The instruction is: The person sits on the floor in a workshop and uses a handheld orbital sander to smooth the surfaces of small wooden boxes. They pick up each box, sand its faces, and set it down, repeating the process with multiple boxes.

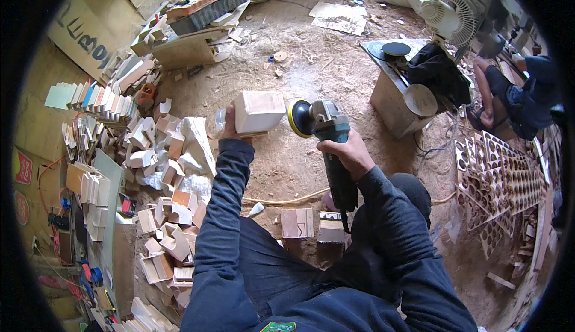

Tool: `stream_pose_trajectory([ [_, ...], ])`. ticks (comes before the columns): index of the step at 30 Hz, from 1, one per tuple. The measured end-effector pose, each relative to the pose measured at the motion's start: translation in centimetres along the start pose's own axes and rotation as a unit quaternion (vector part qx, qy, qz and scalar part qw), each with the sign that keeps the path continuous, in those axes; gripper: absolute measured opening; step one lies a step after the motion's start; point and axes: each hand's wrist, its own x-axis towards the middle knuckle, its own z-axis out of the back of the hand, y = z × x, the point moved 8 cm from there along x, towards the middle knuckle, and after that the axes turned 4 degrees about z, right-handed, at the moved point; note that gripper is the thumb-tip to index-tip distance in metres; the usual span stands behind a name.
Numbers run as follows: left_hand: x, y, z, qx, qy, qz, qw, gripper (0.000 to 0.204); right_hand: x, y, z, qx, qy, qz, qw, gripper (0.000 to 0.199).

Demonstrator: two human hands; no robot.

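Left hand: the left hand (pixel 230 122) is closed around the left side of a pale wooden block (pixel 260 111), partly curled behind it.
Right hand: the right hand (pixel 350 152) is wrapped about the body of a power sander (pixel 329 116).
Block: held up over the bare middle of the floor (pixel 335 68), its right face just beside the sanding disc (pixel 299 118).
Floor: two more blocks (pixel 297 222) lie by the person's knees; loose wooden pieces (pixel 173 242) crowd its left side.
Bench: a low bench (pixel 392 104) carries a black disc (pixel 396 49) near its far left corner.
Risk: only one hand steadies the block, so a disc edge biting a corner could twist it loose or gouge it; a slipping grip could bring fingers near the disc.
Cord: the yellow cord (pixel 281 201) across the floor might snag a foot.
Hard to see: whether the disc spins or touches; the left fingertips; a see-through thing (pixel 220 120) by that hand; the co-worker (pixel 533 86), cut off at the right rim.
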Motion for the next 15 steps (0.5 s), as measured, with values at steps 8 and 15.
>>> stream_pose_trajectory([
  [8,0.0,0.6,0.7,-0.006,-0.063,-0.02,0.998,0.07,0.1,0.1,-0.3,0.036,-0.015,0.036,0.999,0.036],
  [15,-1.3,2.7,0.1,0.046,-0.113,0.021,0.992,0.076,-0.5,2.2,-1.6,-0.019,0.004,0.072,0.997,0.04],
])
